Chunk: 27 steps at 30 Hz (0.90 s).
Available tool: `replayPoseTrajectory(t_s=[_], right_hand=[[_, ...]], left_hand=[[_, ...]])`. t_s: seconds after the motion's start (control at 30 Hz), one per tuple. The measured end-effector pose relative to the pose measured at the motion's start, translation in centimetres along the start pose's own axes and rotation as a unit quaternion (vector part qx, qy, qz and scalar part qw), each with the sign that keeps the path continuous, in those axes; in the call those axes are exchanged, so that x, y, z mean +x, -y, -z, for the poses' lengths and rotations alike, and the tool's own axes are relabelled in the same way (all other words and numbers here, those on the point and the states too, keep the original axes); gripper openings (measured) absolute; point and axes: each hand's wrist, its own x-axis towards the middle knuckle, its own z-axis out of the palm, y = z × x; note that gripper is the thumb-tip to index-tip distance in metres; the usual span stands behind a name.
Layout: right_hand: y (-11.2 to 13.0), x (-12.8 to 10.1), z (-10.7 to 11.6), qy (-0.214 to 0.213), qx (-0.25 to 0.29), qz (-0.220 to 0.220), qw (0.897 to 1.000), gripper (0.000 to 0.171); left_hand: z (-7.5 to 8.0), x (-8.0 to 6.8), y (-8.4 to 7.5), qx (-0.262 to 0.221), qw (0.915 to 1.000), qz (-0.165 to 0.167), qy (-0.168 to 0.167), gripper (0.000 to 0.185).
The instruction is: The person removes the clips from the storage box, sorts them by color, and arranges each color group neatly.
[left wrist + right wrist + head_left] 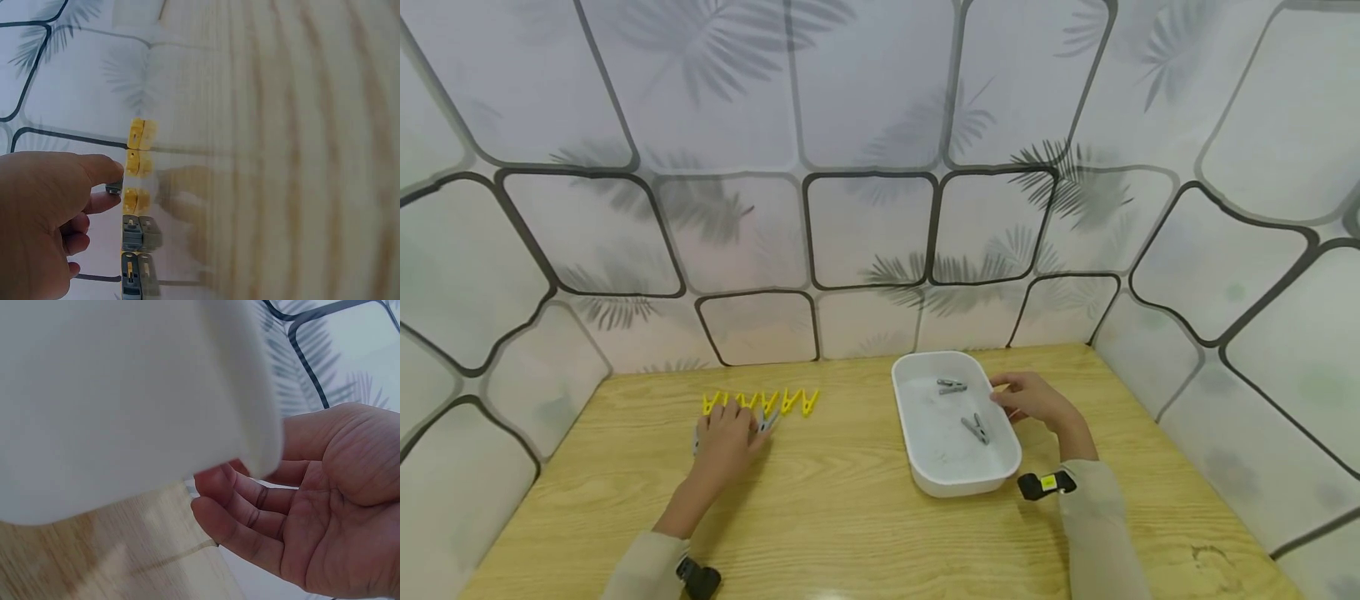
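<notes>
My left hand (724, 440) reaches down at the left of the table and pinches a grey clothespin (114, 187) between thumb and forefinger. Just beyond it runs a row of several yellow clothespins (808, 402), partly hidden by the fingers. More grey clothespins (131, 232) stand in line with the yellow ones near the lower fingers. My right hand (1028, 397) grips the right rim of a white plastic basin (920, 446), its fingers curled beneath the edge (267, 464). Inside the basin lie two grey clothespins, one toward the back (952, 387) and another near the middle right (976, 429).
The wood-grain table (842, 517) meets a patterned curtain (872, 229) along its back and sides. Bare table separates the clothespin row from the basin. Each wrist wears a small black camera, the right one (1047, 484) close beside the basin's front corner.
</notes>
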Motion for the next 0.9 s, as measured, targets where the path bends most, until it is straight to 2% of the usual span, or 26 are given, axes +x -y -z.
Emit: replayPoseTrajectory(t_s=[0.37, 0.6, 0.9], right_hand=[[0.21, -0.28, 0.10, 0.007, 0.009, 0.007, 1.000, 0.048], [0.30, -0.36, 0.03, 0.005, 0.009, 0.008, 1.000, 0.048], [0.18, -0.24, 0.07, 0.008, 0.009, 0.014, 1.000, 0.048]], left_hand=[[-0.20, 0.15, 0.33, -0.007, 0.9995, 0.013, 0.027, 0.031], [0.34, 0.24, 0.11, 0.006, 0.9976, 0.023, 0.065, 0.033], [0.67, 0.23, -0.12, 0.026, 0.9942, 0.034, 0.099, 0.038]])
